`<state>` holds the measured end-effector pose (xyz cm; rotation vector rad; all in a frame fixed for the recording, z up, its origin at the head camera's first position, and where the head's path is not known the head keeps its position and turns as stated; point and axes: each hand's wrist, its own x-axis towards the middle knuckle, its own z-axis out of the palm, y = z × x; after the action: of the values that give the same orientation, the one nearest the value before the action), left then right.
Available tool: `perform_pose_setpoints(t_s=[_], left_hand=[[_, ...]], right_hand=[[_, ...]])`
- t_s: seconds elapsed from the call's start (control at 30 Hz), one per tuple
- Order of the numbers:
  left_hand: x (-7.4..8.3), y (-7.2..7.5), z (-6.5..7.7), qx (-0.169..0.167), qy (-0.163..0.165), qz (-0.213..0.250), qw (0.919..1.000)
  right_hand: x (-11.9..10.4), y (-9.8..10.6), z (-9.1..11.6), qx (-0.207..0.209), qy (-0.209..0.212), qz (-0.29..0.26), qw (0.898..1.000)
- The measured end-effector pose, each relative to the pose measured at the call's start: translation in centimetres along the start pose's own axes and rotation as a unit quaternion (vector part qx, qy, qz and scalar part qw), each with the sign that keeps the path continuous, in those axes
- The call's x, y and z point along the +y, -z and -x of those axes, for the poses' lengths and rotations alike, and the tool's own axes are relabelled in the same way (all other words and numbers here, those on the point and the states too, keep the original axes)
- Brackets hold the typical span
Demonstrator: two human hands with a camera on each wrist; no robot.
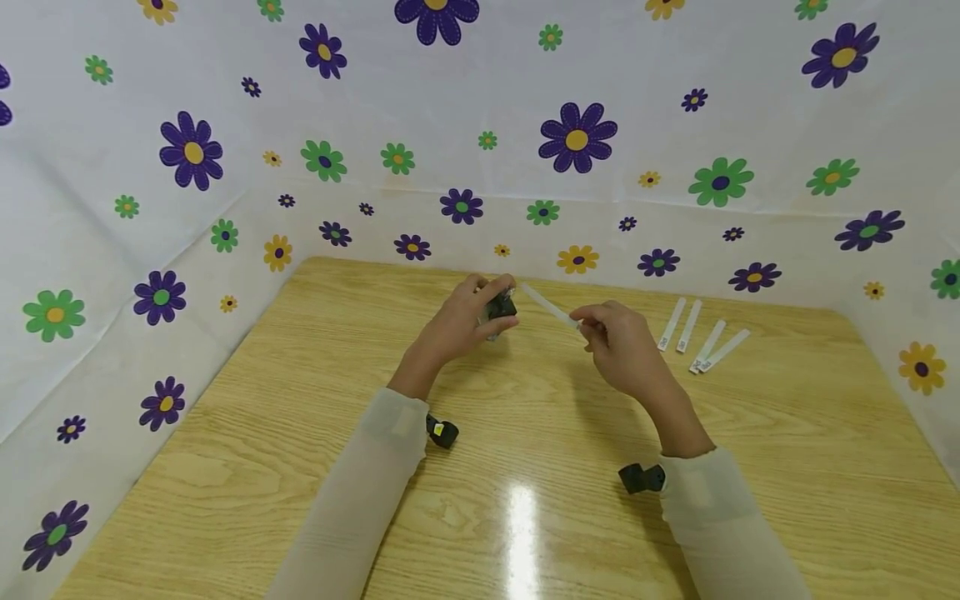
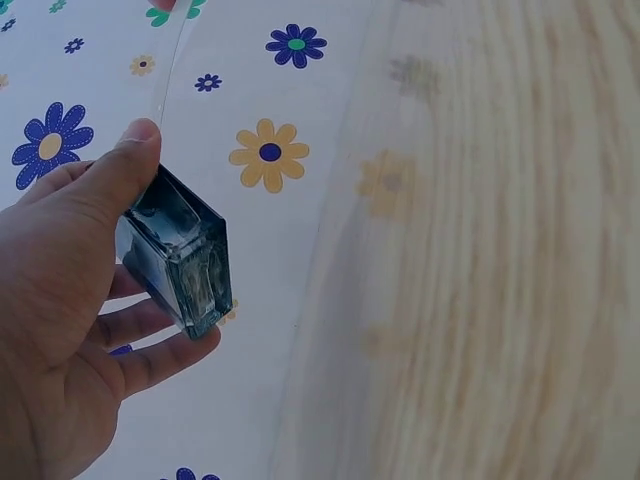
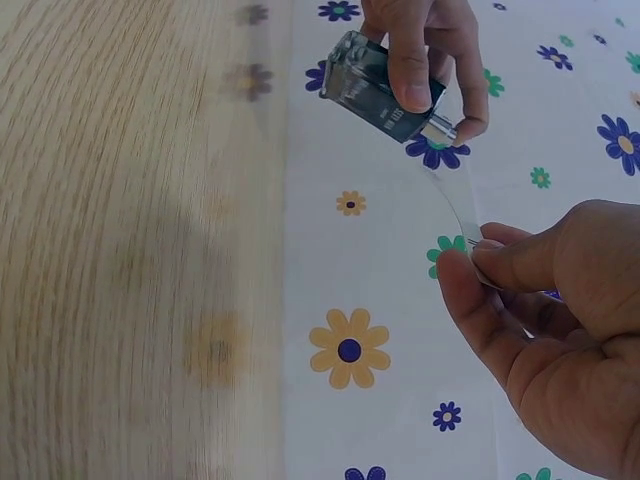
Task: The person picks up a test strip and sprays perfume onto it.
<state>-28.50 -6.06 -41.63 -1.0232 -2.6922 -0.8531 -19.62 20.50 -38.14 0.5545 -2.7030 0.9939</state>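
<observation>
My left hand (image 1: 450, 323) grips a small dark glass perfume bottle (image 2: 180, 250), fingers and thumb around its sides. In the right wrist view the bottle is tilted, its silver spray top (image 3: 438, 130) pointing down toward the other hand, with a fingertip at that top. Between thumb and fingers, my right hand (image 1: 621, 346) pinches one end of a thin white paper strip (image 1: 547, 303). The strip's free end reaches up and left, close to the bottle's spray top. Both hands are over the far half of the table.
Several more white paper strips (image 1: 682, 325) with small printed ends lie on the wooden table (image 1: 337, 467), right of my right hand. A white cloth (image 1: 495, 100) with purple, green and yellow flowers hangs behind and beside the table. Each sleeve carries a black wrist camera (image 1: 442, 432).
</observation>
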Motion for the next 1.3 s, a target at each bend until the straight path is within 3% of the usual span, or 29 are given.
perform_pose_setpoints(t_s=[0.47,0.87,1.3], left_hand=[[-0.1,0.5,0.1,0.03,-0.031,0.023,0.9988],[0.1,0.4,0.1,0.06,-0.031,0.041,0.9969],[0.2,1.3,0.3,0.088,-0.037,0.036,0.9948]], right_hand=[[0.2,0.1,0.2,0.0,-0.022,-0.002,1.0],[1.4,0.3,0.4,0.004,-0.039,0.01,0.999],[3.6,0.3,-0.8,-0.004,-0.055,0.013,0.998]])
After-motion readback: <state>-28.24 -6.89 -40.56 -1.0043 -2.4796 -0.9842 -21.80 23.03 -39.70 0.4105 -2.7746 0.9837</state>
